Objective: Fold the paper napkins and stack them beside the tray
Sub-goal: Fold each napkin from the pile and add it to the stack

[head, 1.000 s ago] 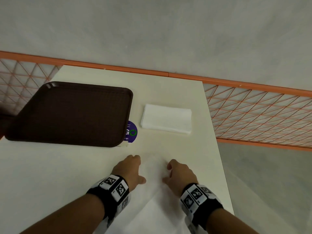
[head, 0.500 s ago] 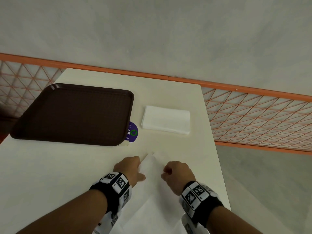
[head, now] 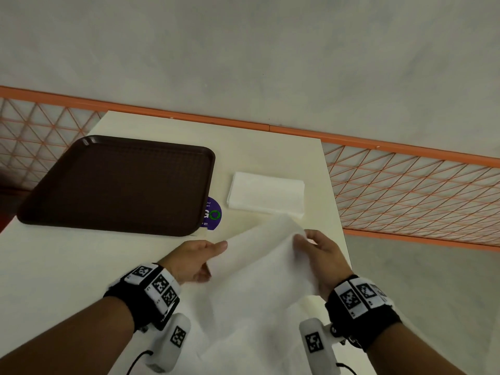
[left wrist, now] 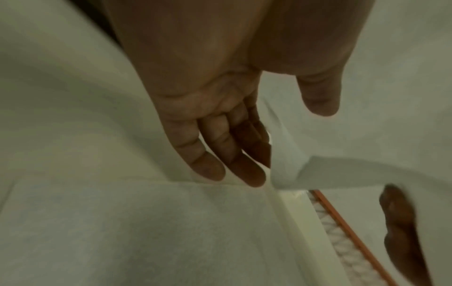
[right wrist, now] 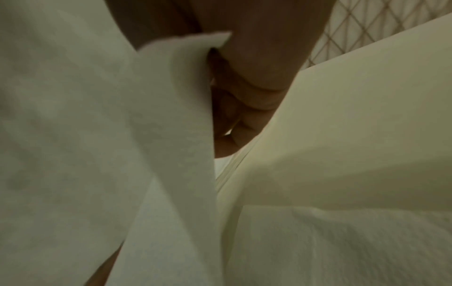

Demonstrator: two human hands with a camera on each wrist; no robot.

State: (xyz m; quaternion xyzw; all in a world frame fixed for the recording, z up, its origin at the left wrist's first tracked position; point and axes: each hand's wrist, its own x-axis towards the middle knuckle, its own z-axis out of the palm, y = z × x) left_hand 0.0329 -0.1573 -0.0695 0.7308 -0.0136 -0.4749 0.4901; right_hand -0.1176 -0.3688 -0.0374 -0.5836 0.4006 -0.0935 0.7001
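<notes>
Above the near part of the cream table, a white paper napkin is held up off the surface by both hands. My left hand holds its left edge, thumb on top and fingers underneath; the left wrist view shows that hand with the sheet running between thumb and fingers. My right hand pinches the right corner, fingers curled in the right wrist view against the napkin. A folded stack of napkins lies right of the brown tray.
More loose white napkins lie flat under the lifted one, near the front edge. A purple sticker peeks from under the tray's right corner. The table's right edge runs close to my right hand, with an orange mesh railing beyond.
Both hands lay low on the flat napkin a second ago. They have gripped its far edge, lifted it off the table and moved apart.
</notes>
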